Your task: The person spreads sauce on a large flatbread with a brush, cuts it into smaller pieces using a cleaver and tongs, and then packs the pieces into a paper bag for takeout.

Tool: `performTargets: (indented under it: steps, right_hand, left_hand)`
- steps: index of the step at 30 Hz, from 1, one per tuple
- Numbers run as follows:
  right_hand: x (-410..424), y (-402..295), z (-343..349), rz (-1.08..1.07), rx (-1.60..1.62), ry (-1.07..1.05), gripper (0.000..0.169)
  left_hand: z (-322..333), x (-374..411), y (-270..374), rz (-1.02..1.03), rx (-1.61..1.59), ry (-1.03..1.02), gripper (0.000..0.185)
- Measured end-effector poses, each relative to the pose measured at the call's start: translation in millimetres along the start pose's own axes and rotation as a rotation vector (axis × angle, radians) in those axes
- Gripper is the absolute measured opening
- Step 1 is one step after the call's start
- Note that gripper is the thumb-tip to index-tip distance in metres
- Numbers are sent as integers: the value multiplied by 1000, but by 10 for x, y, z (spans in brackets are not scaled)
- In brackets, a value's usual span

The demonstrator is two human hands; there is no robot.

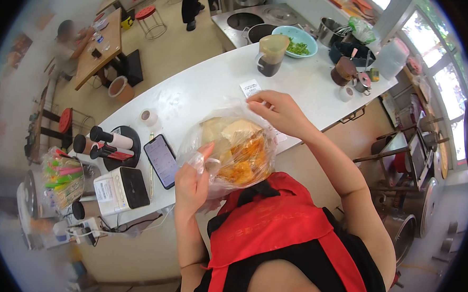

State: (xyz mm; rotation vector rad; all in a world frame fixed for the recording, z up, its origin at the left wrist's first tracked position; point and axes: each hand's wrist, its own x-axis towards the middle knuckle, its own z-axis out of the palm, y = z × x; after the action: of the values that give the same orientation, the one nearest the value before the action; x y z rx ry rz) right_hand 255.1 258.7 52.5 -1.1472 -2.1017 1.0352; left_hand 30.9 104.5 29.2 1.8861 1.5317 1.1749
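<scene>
A clear plastic bag (pixel 240 151) is at the counter's near edge, against my red apron (pixel 270 227). Through its film I see orange-brown, saucy-looking food and pale round pieces, perhaps bread; the exact kind is unclear. My left hand (pixel 192 184) grips the bag's left side, with film bunched around its thumb and fingers. At the far right rim of the bag is my right hand (pixel 279 110), fingers curled; whether they pinch the film cannot be made out. Just beyond those fingers a printed paper slip (pixel 250 88) lies on the white counter (pixel 199 92).
Left of the bag lie a smartphone (pixel 161 161), a label printer (pixel 121 189) and a rack of black-capped bottles (pixel 117 146). Farther off stand a jug of dark liquid (pixel 271 57) and a blue bowl of greens (pixel 300 43). A person (pixel 68 47) sits at a wooden table (pixel 103 38).
</scene>
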Motion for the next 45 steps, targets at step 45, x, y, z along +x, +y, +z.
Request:
performTargets:
  steps: [45]
  right_hand:
    - [111, -386, -420, -740, -70, 87, 18]
  left_hand:
    - [242, 347, 516, 113, 240, 213, 40]
